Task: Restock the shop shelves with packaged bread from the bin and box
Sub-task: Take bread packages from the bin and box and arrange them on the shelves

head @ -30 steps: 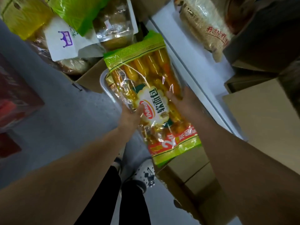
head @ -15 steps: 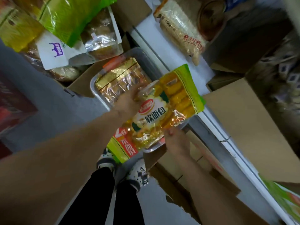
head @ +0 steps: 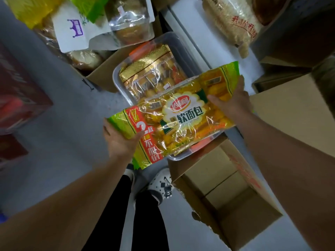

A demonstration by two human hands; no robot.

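Observation:
A long yellow-and-green bag of soft bread (head: pixel 181 115) lies crosswise in both my hands above a clear plastic bin (head: pixel 118 82). My left hand (head: pixel 121 140) grips the bag's left end, thumb on top. My right hand (head: pixel 233 102) grips its right end. In the bin lies another clear bread pack with a gold top strip (head: pixel 150 77). A cardboard box (head: pixel 97 77) at the upper left holds several more bread packs, one with a white label and purple crown (head: pixel 76 31).
A white shelf (head: pixel 204 40) runs along the upper right with a pale wrapped pack (head: pixel 230 20) on it. An open cardboard box with nothing in it (head: pixel 226 194) sits at the lower right. Red cartons (head: pixel 16 98) stand at the left. My feet (head: pixel 161 185) stand on grey floor.
The bag has turned from upright to lying crosswise. My left hand shifted to its left end and my right hand to its right end. The bin below came into fuller view.

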